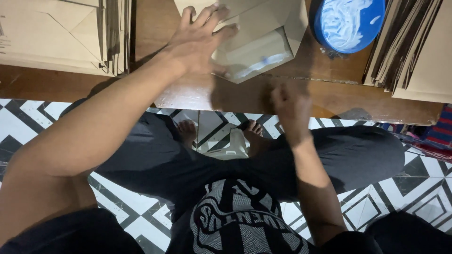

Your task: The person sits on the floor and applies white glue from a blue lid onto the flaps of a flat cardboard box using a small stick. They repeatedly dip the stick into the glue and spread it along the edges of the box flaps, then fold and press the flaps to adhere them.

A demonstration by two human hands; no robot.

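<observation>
One wooden desk [329, 96] is running across the upper half of the frame, above a black-and-white patterned floor [28, 124] where the person is sitting cross-legged in dark trousers, two bare feet showing at the centre. Two stacks of brown paper envelopes are lying on the desk: one stack [56, 35] is filling the upper left of the frame, the other stack [414, 47] is leaning along the upper right edge. One single brown envelope [263, 40] is lying at the upper centre, its flap open and a pale strip showing along the lower edge. The left hand [200, 40] is pressing flat on this envelope's left part, fingers [209, 14] spread apart and resting on the paper. One round blue bowl [348, 21] holding white paste is sitting just right of that envelope, near the right-hand stack. The right hand [289, 106] is hovering at the desk's near edge, below the envelope, blurred; I cannot tell how its fingers are set or whether they are touching anything
</observation>
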